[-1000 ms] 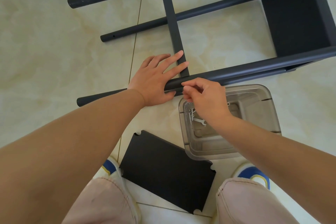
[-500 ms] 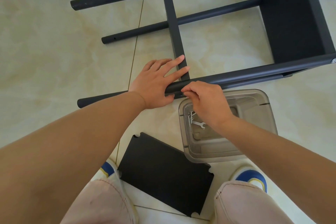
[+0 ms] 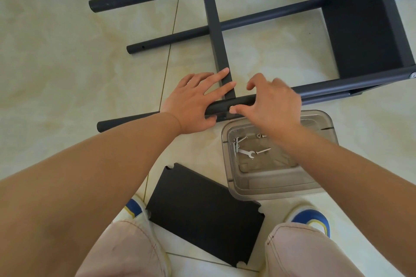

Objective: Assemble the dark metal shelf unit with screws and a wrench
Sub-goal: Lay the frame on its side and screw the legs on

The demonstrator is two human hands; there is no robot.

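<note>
The dark metal shelf frame lies on its side on the tiled floor, with one shelf panel (image 3: 360,24) fixed at its right end. My left hand (image 3: 193,101) rests flat with straight fingers where the crossbar (image 3: 216,36) meets the near pole (image 3: 326,87). My right hand (image 3: 272,103) arches over that pole just right of the joint, fingers curled over the top and thumb pressed against the pole's front side. A small wrench (image 3: 246,153) and several screws (image 3: 262,151) lie in a clear plastic container (image 3: 281,177).
A loose black shelf panel (image 3: 202,204) lies on the floor between my feet, left of the container. Two more poles (image 3: 157,40) of the frame stretch across the far floor. A wall base runs along the top.
My right hand has opened out of its pinch at the pole and moved up over it, uncovering the wrench and screws in the container. My left hand stays on the joint.
</note>
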